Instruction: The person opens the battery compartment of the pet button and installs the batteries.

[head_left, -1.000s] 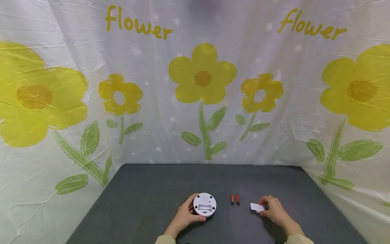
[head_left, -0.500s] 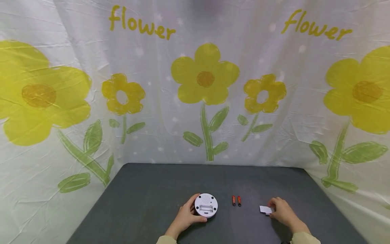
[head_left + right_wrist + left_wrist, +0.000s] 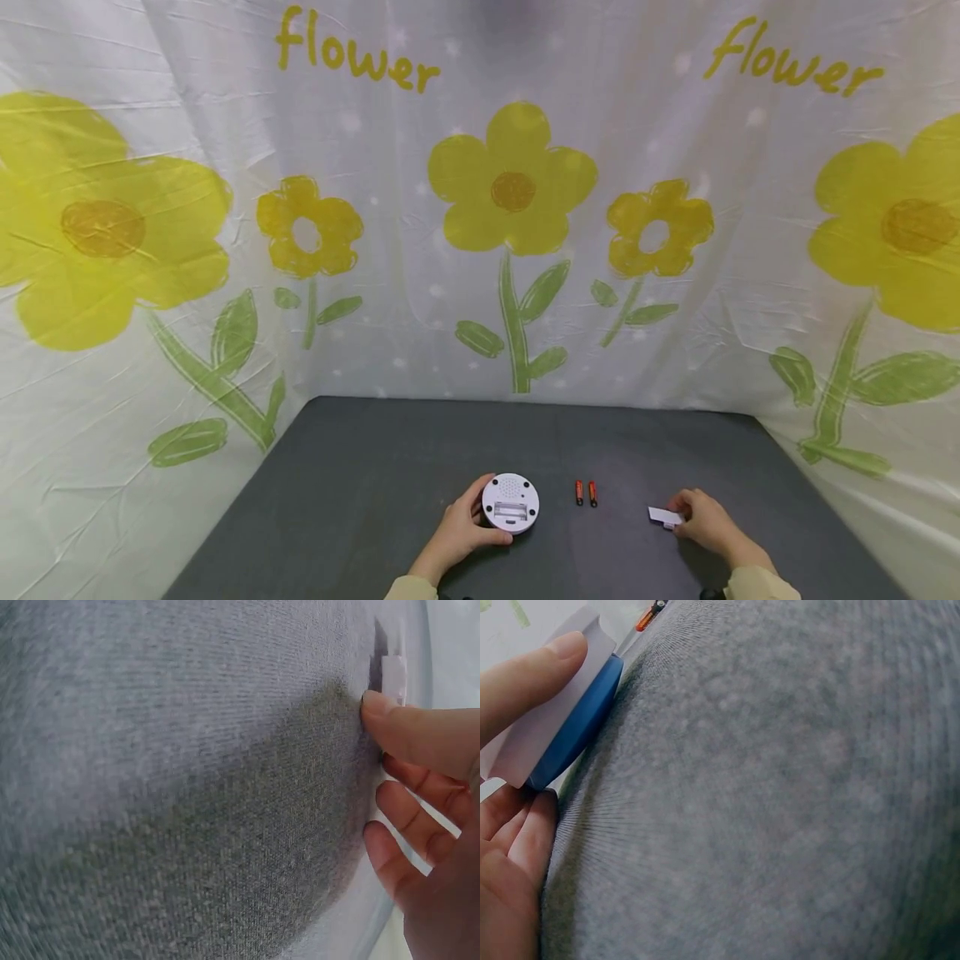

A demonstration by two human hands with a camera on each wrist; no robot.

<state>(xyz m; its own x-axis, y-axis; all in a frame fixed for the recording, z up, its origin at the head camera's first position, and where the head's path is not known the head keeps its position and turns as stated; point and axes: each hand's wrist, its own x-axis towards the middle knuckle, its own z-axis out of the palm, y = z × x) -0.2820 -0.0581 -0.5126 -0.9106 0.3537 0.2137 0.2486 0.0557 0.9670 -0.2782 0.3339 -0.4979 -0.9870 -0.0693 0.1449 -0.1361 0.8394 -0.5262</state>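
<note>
My left hand (image 3: 459, 531) grips the left side of a round white device (image 3: 512, 487), its underside facing up. Speaker holes, dark feet and an uncovered battery compartment show on it. The left wrist view shows the thumb on the white part, fingers low at the other side, and a blue part (image 3: 581, 720) facing the table. Over on the right, my right hand (image 3: 707, 525) pinches a small white battery cover (image 3: 663, 516) with a tab, thumb and fingertips low at the tabletop. Two red-and-black batteries (image 3: 586, 493) lie side by side between the hands.
The dark grey cloth-covered table (image 3: 420, 442) extends to a white curtain (image 3: 405, 333) printed with yellow flowers, which hangs behind it and along both sides.
My right hand has moved to the right with the battery cover, lowering and tilting it near the table. The left hand keeps its grip on the device; the head view shifts slightly.
</note>
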